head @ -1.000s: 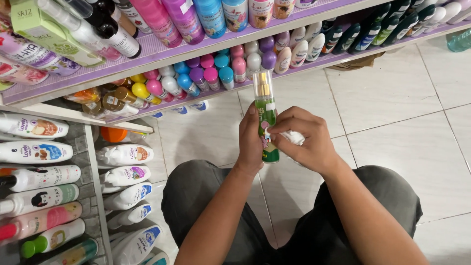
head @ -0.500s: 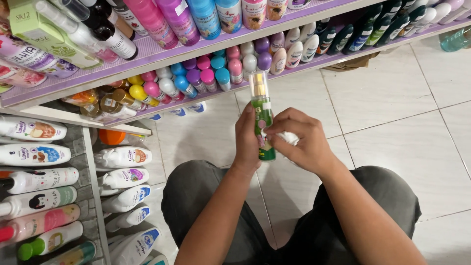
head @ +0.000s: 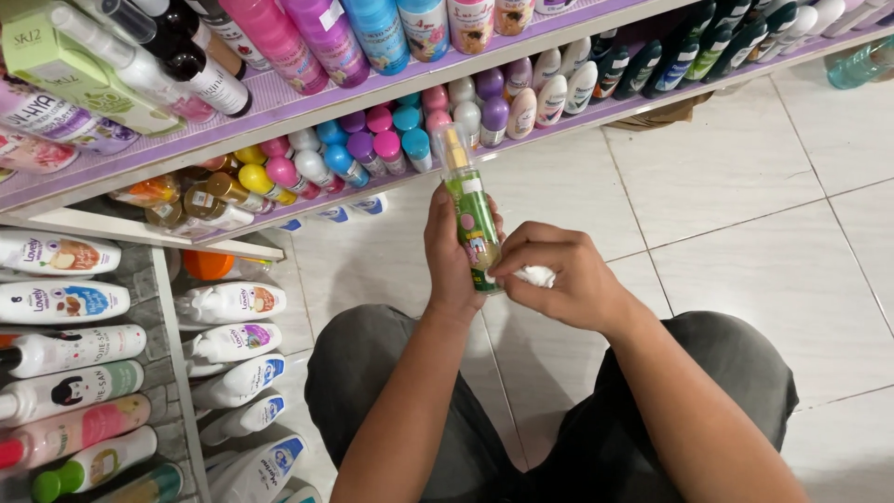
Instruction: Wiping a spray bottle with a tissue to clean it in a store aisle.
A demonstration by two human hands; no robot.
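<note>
Green spray bottle (head: 474, 219): slim, clear cap with a pale yellow nozzle inside, patterned label; held upright above the knees, in front of the lower purple shelf (head: 596, 116), clear of every shelf and of the floor.

Left hand (head: 449, 256): fingers closed around the back and lower half of the green spray bottle, thumb on its left edge.

Right hand (head: 559, 275): fingers curled shut on a small white cloth (head: 537, 276), pressed against the base of the bottle's label; most of the cloth is hidden in the fist.

Legs: dark grey trousers (head: 391, 391), person crouched on the white tiled floor (head: 745, 205).

Lower purple shelf: a row of small roll-on bottles (head: 391, 140) with pink, blue, purple and yellow caps to the left; white and pastel roll-ons (head: 535, 84) in the middle; dark green and black bottles (head: 689, 42) to the right. Small amber bottles with gold caps (head: 200, 200) at the far left end.

Upper purple shelf (head: 279, 98): tall pink, blue and white bottles (head: 326, 33); a pale green box (head: 79, 65) and clear spray bottles at the left.

Left rack: white lotion bottles (head: 60, 303) lying on their sides in stacked rows, a second column (head: 233, 340) beside them; one green-capped bottle (head: 88, 466) at the bottom.

Far right: a pale turquoise bottle (head: 861, 63) on the floor by the shelf end.
</note>
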